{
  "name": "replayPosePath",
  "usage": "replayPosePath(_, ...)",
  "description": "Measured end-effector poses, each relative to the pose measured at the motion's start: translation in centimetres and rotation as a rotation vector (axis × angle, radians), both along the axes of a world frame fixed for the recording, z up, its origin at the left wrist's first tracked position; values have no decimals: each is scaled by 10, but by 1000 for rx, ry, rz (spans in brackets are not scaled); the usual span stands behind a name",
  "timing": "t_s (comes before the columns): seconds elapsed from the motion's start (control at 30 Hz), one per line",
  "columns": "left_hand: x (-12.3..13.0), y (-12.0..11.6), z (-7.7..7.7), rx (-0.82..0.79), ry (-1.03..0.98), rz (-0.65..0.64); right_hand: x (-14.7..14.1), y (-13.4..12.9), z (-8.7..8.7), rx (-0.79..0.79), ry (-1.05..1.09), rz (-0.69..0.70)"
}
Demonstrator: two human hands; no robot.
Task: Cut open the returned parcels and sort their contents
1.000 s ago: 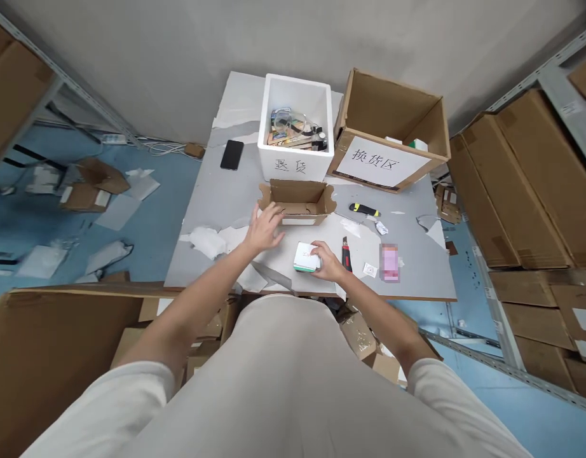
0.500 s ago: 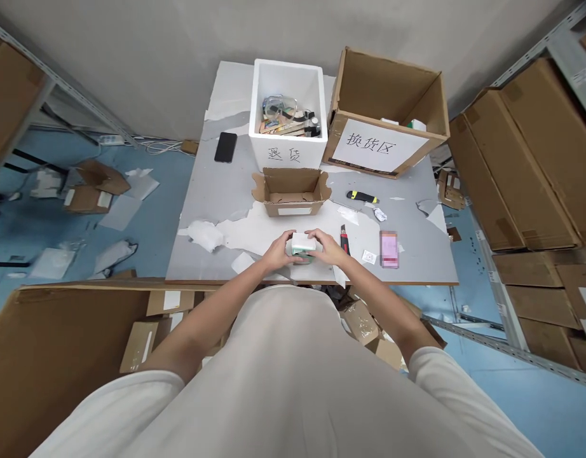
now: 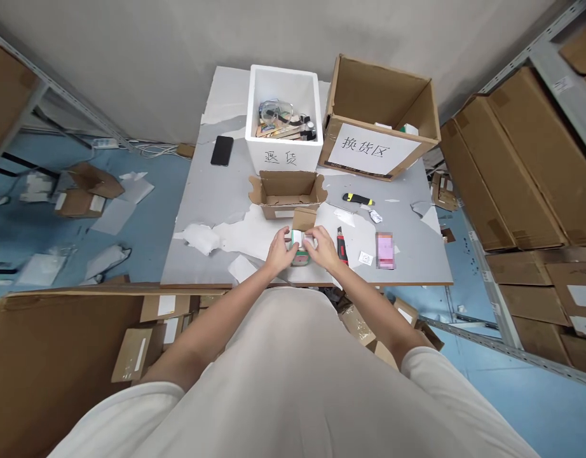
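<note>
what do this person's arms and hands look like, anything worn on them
Both arms have loose, short off-white sleeves matching the plain shirt, and are bare below. The left hand and right hand are ungloved; no watch or bracelet shows. Rings are too small to tell.

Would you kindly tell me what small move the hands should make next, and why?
I'd probably let the left hand steady the small box while the right hand feels inside: its brown flap stands up, both hands are on it, and what lies inside is unclear.
</note>
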State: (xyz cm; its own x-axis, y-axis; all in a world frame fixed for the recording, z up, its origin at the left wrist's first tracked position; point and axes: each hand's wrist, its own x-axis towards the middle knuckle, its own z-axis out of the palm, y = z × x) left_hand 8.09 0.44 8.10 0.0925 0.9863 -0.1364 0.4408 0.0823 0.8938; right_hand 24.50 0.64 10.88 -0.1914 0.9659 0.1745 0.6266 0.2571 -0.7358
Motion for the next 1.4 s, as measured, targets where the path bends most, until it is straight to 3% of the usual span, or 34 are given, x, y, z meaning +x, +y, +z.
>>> replayPosePath(0.1, 2, 5, 8, 20, 77, -29, 3, -9, 6, -41, 10, 108)
replayPosePath(0.47, 7, 23, 21, -91, 271, -41, 2, 0, -1, -120, -24, 24)
replayPosePath(0.63, 11, 26, 29, -100, 410, -55, -3, -2, 5, -135, -119, 68)
replayPosePath(0.87, 11, 27, 39, -123, 461, -94, 4, -7, 6, -158, -22, -59)
replayPosePath(1.0, 2, 26, 29, -101, 316, -91, 13, -16, 2, -89, -213, -96)
replayPosePath(1.07, -5, 24, 20, -133, 179, -88, 15, -18, 4, -31, -379, 3)
replayPosePath(1.13, -13, 20, 11, -146, 64, -89, 17, -17, 9, -11, -485, 188)
replayPosePath(1.2, -20, 16, 4, -63, 12, -94, 18, -11, 16, -22, -541, 340)
replayPosePath(1.3, -25, 7, 2, 146, 109, -154, 15, 2, 26, -18, -639, 406)
replayPosePath(1.4, -24, 0, 4, 241, 289, -322, 7, 14, 34, 65, -734, 525)
